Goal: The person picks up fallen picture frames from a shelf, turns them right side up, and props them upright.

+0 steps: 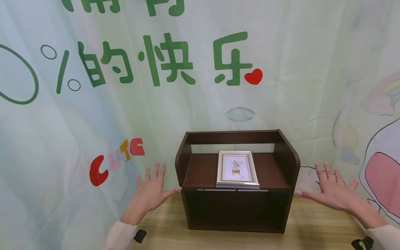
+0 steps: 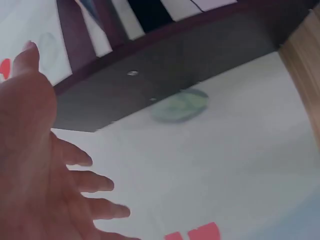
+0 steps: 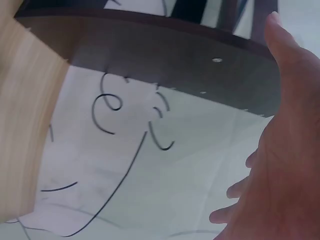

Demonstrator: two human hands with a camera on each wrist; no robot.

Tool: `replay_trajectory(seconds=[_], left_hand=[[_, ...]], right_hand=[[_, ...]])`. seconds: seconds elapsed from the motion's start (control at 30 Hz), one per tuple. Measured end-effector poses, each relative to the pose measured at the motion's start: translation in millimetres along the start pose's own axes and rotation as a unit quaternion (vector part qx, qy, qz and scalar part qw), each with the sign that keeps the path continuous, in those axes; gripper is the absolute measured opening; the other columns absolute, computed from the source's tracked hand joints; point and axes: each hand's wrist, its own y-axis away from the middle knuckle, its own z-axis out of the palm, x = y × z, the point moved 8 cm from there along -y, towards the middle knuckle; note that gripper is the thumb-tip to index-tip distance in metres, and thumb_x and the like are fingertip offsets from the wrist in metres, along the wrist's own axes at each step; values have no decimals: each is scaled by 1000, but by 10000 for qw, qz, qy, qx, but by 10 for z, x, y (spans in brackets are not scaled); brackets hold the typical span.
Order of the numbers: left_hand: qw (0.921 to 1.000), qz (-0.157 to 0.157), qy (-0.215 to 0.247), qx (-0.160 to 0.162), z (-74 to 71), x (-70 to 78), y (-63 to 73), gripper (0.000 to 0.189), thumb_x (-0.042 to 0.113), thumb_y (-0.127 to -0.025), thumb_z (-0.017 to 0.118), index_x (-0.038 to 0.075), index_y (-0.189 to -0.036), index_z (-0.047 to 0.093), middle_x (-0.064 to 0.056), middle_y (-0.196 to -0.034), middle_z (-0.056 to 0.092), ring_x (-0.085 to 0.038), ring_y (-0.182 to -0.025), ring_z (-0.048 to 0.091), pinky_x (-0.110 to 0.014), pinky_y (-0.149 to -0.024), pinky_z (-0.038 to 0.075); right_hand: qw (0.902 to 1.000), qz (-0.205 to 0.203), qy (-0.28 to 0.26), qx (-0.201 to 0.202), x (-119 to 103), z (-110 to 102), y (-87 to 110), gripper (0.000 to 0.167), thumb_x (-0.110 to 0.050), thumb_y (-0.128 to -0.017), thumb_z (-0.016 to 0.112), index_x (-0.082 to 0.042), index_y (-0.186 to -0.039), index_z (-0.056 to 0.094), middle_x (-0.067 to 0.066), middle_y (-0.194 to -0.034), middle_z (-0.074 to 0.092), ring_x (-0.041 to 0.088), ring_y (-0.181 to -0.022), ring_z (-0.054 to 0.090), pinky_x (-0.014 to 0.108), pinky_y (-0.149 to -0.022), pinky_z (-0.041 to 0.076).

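Wooden table [image 1: 168,222]: under the dark shelf [image 1: 200,170].
Left hand [image 1: 150,192], right hand [image 1: 337,194]: spread, holding nothing, flanking it; contact unclear.
Side panels [image 1: 285,163]: probably best gripped together, kept level.
Picture frame [image 1: 236,168]: face-up on upper board [image 1: 272,173].
Curtain [image 1: 281,104]: behind.

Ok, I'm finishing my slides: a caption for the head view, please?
Left hand and right hand, spread open, flank a dark shelf with a framed picture resting on its upper level.

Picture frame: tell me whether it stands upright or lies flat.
The picture frame lies flat, face up: in the head view it spans the shelf from front to back, its near side showing at the front edge.
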Motion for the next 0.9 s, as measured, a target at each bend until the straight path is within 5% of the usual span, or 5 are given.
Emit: replay_trajectory(seconds=[0.27, 0.5, 0.57, 0.7, 0.9], left_hand=[[9936, 668, 189, 894, -285, 318, 98, 103, 70, -95, 61, -6, -160, 35, -27, -161, 46, -53, -144, 48, -68, -114, 43], [9488, 1678, 314, 2659, -786, 691, 328, 74, 38, -89, 83, -6, -143, 58, -24, -132, 69, -42, -117, 70, -53, -92, 62], [9445, 1793, 466, 2714, -834, 779, 345, 70, 34, -90, 83, -5, -143, 58, -21, -126, 71, -36, -110, 72, -48, -85, 64], [9531, 1684, 876, 2356, -830, 892, 308, 68, 30, -93, 82, -4, -145, 56, -18, -120, 72, -30, -102, 73, -42, -80, 64], [9535, 1875, 717, 2248, -798, 1039, 183, 49, 27, -95, 80, -2, -132, 69, -17, -118, 70, -28, -98, 73, -39, -83, 65]], right_hand=[[9976, -371, 60, 576, -226, -228, 119, 133, -73, -87, 70, 0, -167, -7, 42, -168, -5, 76, -130, 31, 89, -92, 34], [9929, -632, -386, 926, -619, -411, 214, 137, -70, -83, 77, 2, -167, -5, 44, -152, 20, 59, -115, 51, 67, -81, 55], [9917, -628, -515, 992, -703, -461, 252, 136, -68, -84, 78, 2, -167, -4, 42, -147, 23, 51, -104, 56, 60, -76, 56], [9878, -804, -805, 1062, -900, -563, 302, 125, -63, -89, 76, 0, -167, 2, 35, -142, 28, 31, -88, 60, 42, -68, 54], [9780, -1340, -1265, 973, -1322, -645, 267, 100, -54, -96, 73, -1, -163, 22, 27, -147, 43, 39, -117, 61, 48, -81, 59]])
